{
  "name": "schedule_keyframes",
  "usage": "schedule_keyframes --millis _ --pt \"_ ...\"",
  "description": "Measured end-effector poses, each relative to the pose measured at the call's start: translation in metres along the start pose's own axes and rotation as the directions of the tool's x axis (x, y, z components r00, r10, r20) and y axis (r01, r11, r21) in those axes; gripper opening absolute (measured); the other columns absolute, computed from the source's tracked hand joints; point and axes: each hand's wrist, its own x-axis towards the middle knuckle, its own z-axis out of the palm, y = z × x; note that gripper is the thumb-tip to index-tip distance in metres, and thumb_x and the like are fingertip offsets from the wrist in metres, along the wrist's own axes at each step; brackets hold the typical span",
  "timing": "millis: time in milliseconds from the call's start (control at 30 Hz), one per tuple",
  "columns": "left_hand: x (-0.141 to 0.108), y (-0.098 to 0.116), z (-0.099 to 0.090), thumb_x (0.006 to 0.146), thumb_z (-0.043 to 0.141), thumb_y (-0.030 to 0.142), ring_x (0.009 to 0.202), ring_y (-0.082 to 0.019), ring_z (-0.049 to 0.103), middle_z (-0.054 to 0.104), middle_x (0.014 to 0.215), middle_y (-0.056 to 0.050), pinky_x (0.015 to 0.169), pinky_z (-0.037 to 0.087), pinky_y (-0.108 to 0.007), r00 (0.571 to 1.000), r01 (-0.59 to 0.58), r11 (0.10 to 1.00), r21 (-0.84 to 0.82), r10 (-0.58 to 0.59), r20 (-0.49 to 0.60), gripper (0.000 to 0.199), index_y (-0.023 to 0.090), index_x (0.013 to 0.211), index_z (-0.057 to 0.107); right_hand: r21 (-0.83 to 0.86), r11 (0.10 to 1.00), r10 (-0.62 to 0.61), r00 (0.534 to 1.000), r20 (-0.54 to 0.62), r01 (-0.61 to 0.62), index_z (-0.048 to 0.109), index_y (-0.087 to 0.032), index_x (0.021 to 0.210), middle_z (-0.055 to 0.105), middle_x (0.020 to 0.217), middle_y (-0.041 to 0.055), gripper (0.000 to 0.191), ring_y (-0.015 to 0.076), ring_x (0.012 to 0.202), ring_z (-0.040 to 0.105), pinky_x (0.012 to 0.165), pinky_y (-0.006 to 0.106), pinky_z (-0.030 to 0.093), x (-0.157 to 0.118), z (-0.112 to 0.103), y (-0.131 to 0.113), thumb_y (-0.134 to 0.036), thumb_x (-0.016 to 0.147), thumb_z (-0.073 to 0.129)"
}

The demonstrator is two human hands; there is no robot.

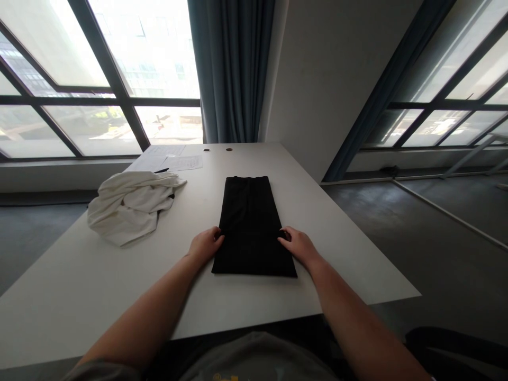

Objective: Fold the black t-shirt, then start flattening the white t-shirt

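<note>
Black folded cloth (252,225) lies flat and lengthwise near the middle of the white surface (79,286), its near short edge toward you. Your left hand (205,245) rests at the cloth's left long edge and your right hand (298,245) at its right long edge, both toward the near end. Fingers of each hand are loosely curled with the tips meeting the hem; whether they pinch the fabric or only press on it cannot be told from this view

Judgement on the step in hand: keep both hands level across the cloth, take the same amount of fabric on each side, and hold the long edges parallel so the layers do not skew

Edges and room: the near hem sits close to the surface's front edge, so pull little toward yourself. Beyond the cloth's far end the surface is bare up to two small round holes (218,150). Left of the cloth, well apart, lies a crumpled white garment (129,206), with papers (174,161) beyond it. Right of the cloth, bare surface runs to the side edge
</note>
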Motion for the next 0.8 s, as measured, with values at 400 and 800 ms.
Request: schedule_keyframes --millis 400,800 --pt "0.001 -0.010 0.014 0.102 0.056 0.040 0.095 -0.022 0.071 0.076 0.106 -0.002 0.082 0.049 -0.031 0.997 0.011 1.000 -0.017 -0.013 -0.080 0.034 0.028 0.134 0.058 0.024 0.998 -0.045 0.982 -0.183 0.050 0.063 -0.020 0.116 0.067 0.090 0.0040 0.034 0.0170 0.083 0.063 0.085 0.031 0.052 -0.003 0.023 0.022 -0.042 0.090 0.063" --pt "0.005 -0.008 0.016 0.099 0.056 0.030 0.104 -0.022 0.068 0.074 0.112 -0.005 0.086 0.051 -0.031 0.989 0.038 0.999 0.015 -0.036 -0.144 0.020 0.026 0.116 0.065 -0.272 0.957 -0.157 0.964 -0.214 0.096 0.070 -0.019 0.090 0.070 0.098 0.0097 0.017 0.0237 0.098 0.060 0.099 0.040 0.047 0.004 0.031 0.028 -0.031 0.096 0.061"
